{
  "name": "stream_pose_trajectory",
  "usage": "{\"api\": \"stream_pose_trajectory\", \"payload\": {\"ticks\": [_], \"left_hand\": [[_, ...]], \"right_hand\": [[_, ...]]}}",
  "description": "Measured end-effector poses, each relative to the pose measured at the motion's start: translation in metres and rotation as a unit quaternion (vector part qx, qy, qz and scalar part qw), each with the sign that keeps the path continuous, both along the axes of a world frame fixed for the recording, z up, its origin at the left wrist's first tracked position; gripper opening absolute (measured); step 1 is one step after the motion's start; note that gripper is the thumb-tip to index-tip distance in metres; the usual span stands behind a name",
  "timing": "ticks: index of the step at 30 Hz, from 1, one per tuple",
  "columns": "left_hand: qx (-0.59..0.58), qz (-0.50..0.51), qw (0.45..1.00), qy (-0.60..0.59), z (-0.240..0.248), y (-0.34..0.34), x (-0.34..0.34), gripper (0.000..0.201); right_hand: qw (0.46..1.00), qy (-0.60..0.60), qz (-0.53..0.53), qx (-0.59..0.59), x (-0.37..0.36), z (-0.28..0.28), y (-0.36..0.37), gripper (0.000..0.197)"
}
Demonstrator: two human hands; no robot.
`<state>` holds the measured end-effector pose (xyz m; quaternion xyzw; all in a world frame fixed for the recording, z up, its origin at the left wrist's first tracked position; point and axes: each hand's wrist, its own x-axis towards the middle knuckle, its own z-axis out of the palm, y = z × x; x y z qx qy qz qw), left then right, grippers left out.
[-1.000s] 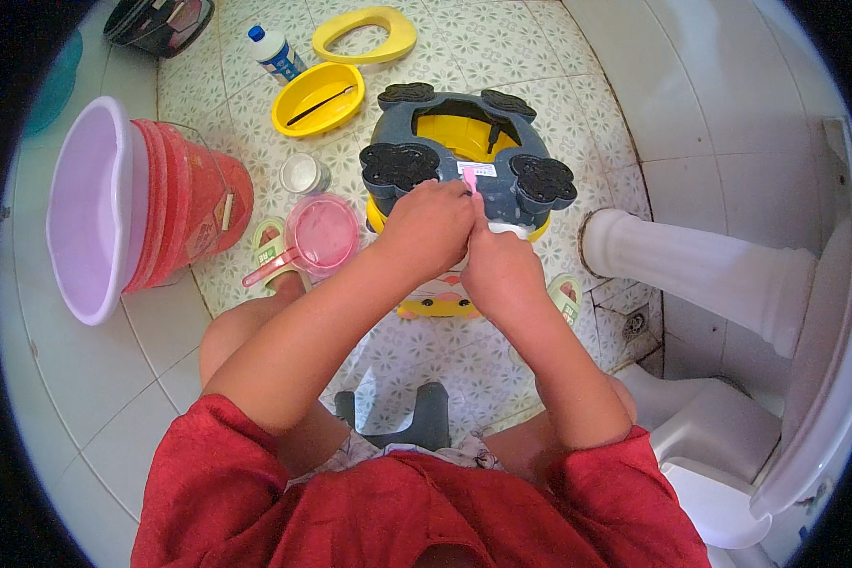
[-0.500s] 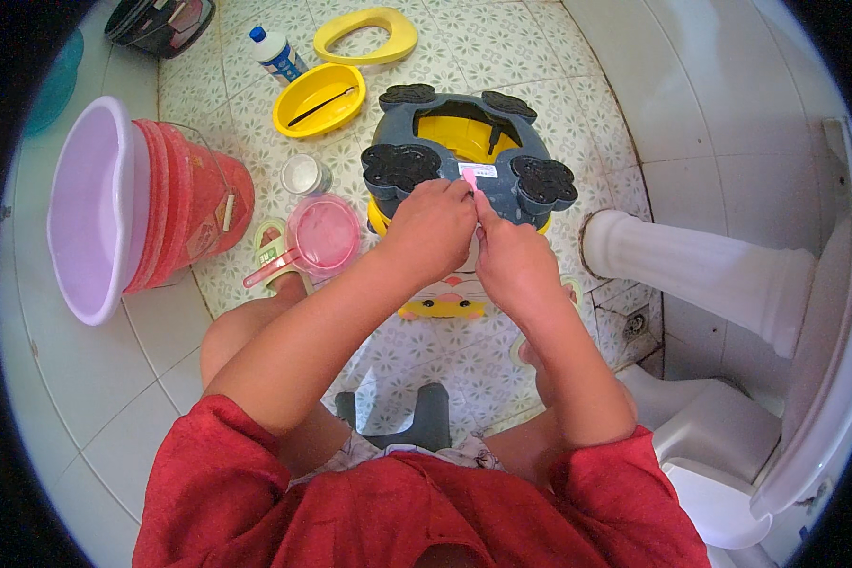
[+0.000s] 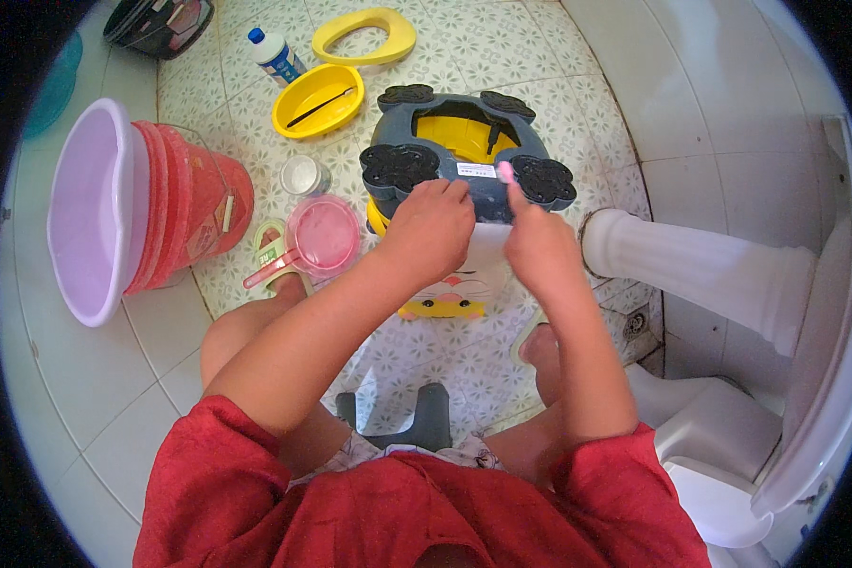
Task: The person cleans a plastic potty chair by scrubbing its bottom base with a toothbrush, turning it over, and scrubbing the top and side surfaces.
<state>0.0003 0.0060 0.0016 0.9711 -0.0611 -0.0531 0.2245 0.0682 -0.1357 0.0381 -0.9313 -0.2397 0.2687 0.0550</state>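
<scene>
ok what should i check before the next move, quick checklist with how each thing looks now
1. Right hand has the pink tool: ok, its tip shows past the index finger.
2. Left hand has hold of the grey base: cannot tell, it is at the near edge with its grip hidden.
3. Black pads face up: ok, all four show.
4. Thin brush is out of the way: ok, it lies in the yellow bowl.
5. Bottle is closed: ok, blue cap on.

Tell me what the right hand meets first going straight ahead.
The right hand, pink tool leading, would likely meet the grey base beside the near right black pad; depth is unclear.
</scene>
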Motion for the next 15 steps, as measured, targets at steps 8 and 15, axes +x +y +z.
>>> {"api": "stream_pose_trajectory", "payload": {"ticks": [8,15], "left_hand": [[-0.032,0.013,0.999,-0.027,-0.001,-0.001,-0.001,0.026],[0.005,-0.01,1.0,0.003,0.0,0.0,-0.005,0.031]], "right_hand": [[0.998,-0.01,0.029,0.056,-0.02,-0.004,0.014,0.054],[0.999,-0.013,-0.03,-0.02,0.0,-0.01,0.005,0.063]]}}
